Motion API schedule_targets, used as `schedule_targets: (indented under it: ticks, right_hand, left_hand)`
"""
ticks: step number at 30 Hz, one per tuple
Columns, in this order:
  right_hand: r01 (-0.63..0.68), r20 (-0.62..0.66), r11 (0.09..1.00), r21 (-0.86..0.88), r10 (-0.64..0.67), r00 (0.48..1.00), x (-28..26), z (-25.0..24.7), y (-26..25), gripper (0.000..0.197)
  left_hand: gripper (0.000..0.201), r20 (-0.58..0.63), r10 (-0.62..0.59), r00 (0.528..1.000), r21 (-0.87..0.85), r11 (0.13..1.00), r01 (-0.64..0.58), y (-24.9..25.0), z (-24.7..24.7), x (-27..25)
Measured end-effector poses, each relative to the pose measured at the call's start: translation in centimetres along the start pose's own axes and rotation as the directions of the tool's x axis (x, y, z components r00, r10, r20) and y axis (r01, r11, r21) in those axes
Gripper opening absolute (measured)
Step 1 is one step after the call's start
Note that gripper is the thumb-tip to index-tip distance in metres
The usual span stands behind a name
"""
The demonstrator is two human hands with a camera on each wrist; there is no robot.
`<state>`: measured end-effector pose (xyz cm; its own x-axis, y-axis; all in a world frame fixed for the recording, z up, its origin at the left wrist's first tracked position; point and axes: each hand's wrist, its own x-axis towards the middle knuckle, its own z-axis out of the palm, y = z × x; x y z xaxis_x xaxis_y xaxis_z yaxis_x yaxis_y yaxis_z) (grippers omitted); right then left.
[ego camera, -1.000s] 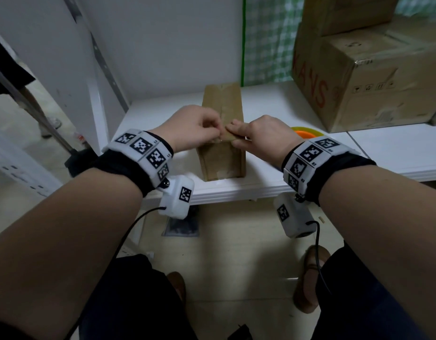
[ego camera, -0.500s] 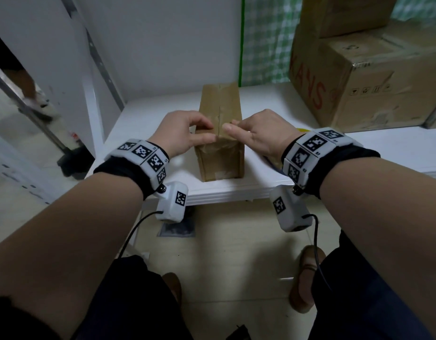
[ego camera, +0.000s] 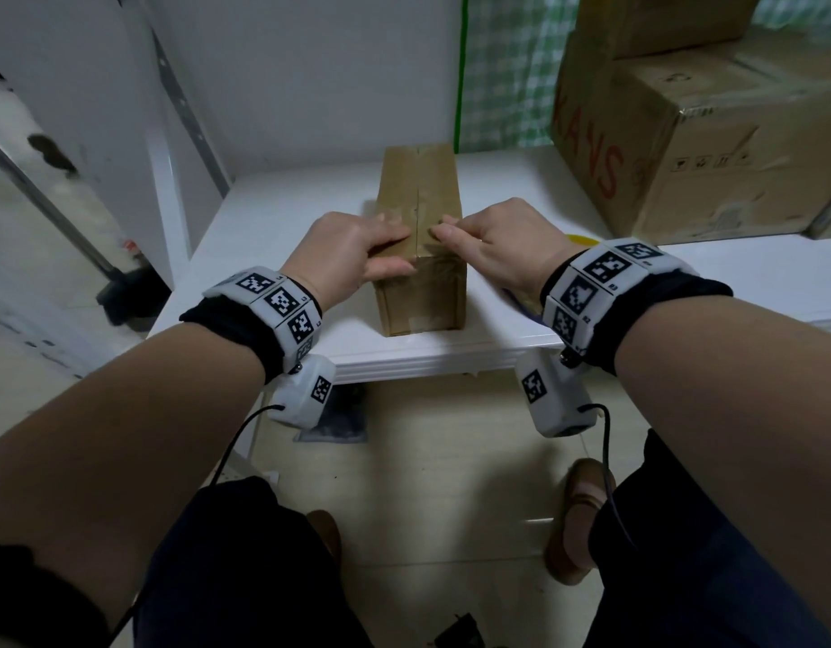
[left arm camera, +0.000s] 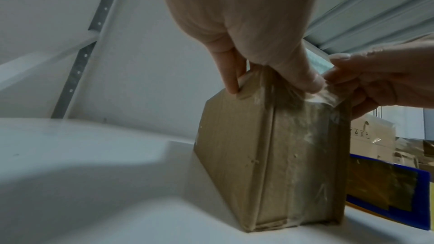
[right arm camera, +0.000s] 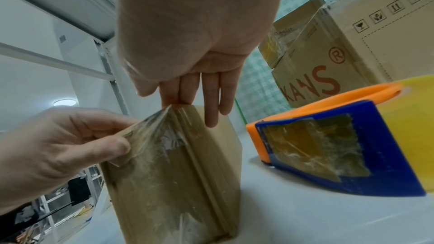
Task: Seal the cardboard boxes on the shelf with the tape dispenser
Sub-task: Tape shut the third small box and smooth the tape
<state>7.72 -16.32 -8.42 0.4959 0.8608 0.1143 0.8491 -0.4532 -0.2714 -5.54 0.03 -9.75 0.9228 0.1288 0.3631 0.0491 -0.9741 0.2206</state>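
Here, closest to me, my left hand (ego camera: 353, 254) and right hand (ego camera: 493, 245) meet on the near top edge of the narrow box (ego camera: 420, 292) standing on the shelf (ego camera: 273, 212). The left seems to pinch loose clear tape (right arm camera: 150, 123); the right's straight fingers press down. The box's long axis runs directly away from me, equally near both hands. The tape dispenser (right arm camera: 328, 147) lies just right of it.

Black wristbands (ego camera: 226, 320) with white coded tags, cabled cameras (ego camera: 303, 397).
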Motion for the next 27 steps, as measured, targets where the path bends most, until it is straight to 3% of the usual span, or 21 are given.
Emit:
schedule_targets:
  ticks: [6, 13, 15, 17, 20, 24, 27]
  right_hand:
    - [0.004, 0.021, 1.000, -0.018, -0.004, 1.000, -0.1, -0.2, -0.2, 0.051]
    - [-0.004, 0.051, 1.000, 0.012, 0.003, 0.999, -0.5, -0.6, -0.3, 0.051]
    - [0.000, 0.056, 1.000, 0.007, 0.000, 0.998, -0.6, -0.7, -0.4, 0.051]
    - [-0.005, 0.062, 1.000, 0.025, 0.003, 0.998, -0.9, -0.6, -0.3, 0.050]
    - [-0.004, 0.057, 0.999, 0.054, 0.001, 0.998, -1.2, -0.4, 0.1, 0.049]
    - [0.030, 0.024, 0.995, 0.094, -0.033, 0.999, -1.0, 0.3, 0.4, 0.045]
    - [0.023, 0.022, 0.991, 0.129, -0.026, 0.999, -0.8, 0.6, 0.5, 0.044]
  left_hand:
    - [0.053, -0.047, -0.031, 0.998, 0.075, 0.997, 0.035, 0.1, 0.6, -0.4]
    - [0.072, 0.069, -0.082, 0.994, 0.313, 0.948, 0.057, 0.7, 0.0, 0.0]
    - [0.070, -0.005, -0.130, 0.992, 0.269, 0.955, 0.126, 0.9, 0.3, 0.3]
    - [0.067, -0.097, -0.186, 0.978, 0.115, 0.974, 0.196, 1.0, 1.2, 0.5]
    - [0.068, -0.215, -0.218, 0.952, -0.036, 0.976, 0.215, 1.2, 2.8, 0.1]
    - [0.066, -0.227, -0.203, 0.952, -0.003, 0.978, 0.208, 1.2, 3.1, -0.2]
    - [0.062, -0.241, -0.128, 0.962, 0.064, 0.987, 0.147, 0.8, 3.7, -0.2]
